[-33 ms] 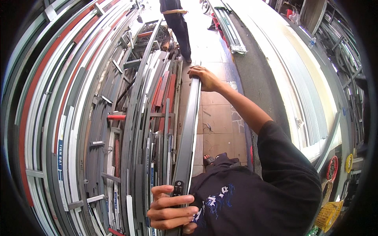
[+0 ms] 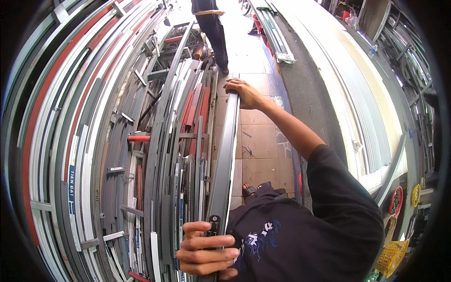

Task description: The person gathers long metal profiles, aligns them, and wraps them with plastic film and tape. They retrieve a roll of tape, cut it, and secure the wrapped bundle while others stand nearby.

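A long dark grey metal profile (image 2: 222,155) runs away from me along the middle, with a pale inner edge on its right side. My left hand (image 2: 206,254) is closed around its near end, just below a small black fitting (image 2: 214,220) with a screw in it. Farther along, my right hand (image 2: 243,92) is closed over the profile's far part, its fingers bent across the top and the arm stretched out. The underside of the profile and part of my left thumb are hidden.
Racks packed with long metal bars (image 2: 84,141) fill the left side. On the right lie long pale panels (image 2: 357,94), with wrapped profiles (image 2: 277,37) beyond. Another person (image 2: 213,37) stands ahead on the tiled floor (image 2: 258,141). Yellow baskets (image 2: 392,258) hang at lower right.
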A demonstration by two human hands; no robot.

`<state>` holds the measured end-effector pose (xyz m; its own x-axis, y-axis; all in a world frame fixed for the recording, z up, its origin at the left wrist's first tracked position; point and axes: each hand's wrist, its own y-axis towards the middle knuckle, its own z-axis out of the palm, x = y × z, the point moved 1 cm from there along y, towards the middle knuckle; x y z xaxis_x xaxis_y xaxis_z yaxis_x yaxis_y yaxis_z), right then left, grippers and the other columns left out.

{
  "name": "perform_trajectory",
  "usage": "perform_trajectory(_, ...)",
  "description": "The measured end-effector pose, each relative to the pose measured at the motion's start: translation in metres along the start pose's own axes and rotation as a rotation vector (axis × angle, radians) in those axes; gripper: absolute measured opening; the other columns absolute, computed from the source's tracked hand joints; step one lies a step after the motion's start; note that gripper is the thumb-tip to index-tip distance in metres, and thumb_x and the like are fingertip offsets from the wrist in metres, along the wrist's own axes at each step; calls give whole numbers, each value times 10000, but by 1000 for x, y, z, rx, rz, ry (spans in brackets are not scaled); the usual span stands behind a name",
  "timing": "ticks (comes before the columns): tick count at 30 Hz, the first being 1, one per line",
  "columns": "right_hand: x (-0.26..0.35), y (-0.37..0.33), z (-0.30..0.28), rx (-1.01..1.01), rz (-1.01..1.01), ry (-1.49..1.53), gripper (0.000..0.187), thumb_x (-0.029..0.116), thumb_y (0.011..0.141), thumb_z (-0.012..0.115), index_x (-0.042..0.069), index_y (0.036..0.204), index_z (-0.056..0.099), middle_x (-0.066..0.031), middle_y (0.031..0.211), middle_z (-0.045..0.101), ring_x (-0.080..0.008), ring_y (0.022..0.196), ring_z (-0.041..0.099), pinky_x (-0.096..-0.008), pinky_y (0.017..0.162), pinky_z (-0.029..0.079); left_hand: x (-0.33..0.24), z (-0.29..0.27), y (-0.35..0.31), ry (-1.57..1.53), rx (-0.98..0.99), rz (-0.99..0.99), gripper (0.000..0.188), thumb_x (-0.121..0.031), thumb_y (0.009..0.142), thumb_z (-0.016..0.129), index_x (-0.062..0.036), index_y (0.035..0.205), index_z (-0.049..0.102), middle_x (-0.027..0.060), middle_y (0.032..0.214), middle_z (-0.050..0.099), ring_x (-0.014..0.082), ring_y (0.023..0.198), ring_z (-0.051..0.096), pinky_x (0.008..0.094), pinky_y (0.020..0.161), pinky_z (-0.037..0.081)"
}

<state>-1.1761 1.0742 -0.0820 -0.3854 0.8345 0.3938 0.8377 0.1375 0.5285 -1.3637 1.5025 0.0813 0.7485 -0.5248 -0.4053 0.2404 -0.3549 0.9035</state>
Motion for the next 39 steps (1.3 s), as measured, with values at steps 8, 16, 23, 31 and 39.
perform_trajectory(8, 69, -3, 43, 53, 117, -127, 687, -23, 719, 773, 24, 1394, 656, -190, 1543, 609, -365, 1502, 505, -466, 1265, 435, -27, -26, 3, -198, 66, 20, 187, -68, 920, 815, -16, 836, 656, 93, 738, 694, 232, 667, 709, 404, 716, 628)
perform_trajectory(16, 144, -80, 71, -20, 423, -58, 900, 292, 950, 835, 30, 1654, 339, -272, 1724, 321, -485, 1548, 400, -522, 1295, 377, -49, -86, -10, 22, 39, 28, 200, -142, 934, 718, -90, 799, 581, 19, 689, 628, 173, 605, 642, 368, 658, 571)
perform_trajectory(23, 195, -221, 95, 161, 762, 55, 580, 272, 982, 802, 2, 1444, 576, -263, 1488, 563, -450, 1422, 545, -493, 1181, 470, -46, -113, -31, 197, -231, -18, 267, -194, 880, 781, -151, 707, 582, -60, 603, 590, 101, 532, 626, 310, 586, 524)
perform_trajectory(31, 275, -336, 96, 151, 1141, 262, 385, 223, 1023, 763, -20, 1310, 682, -227, 1312, 712, -360, 1168, 758, -439, 992, 602, -44, -128, -39, 111, -151, 4, 245, -192, 863, 762, -146, 714, 574, -53, 609, 602, 109, 533, 611, 317, 593, 513)
perform_trajectory(39, 321, -384, 90, -35, 1185, 221, 292, 211, 1036, 739, -14, 1220, 720, -190, 1122, 800, -299, 1009, 789, -408, 897, 610, -50, -121, -60, 35, -125, -19, 272, -224, 896, 778, -141, 741, 571, -50, 629, 605, 117, 553, 621, 324, 585, 516)
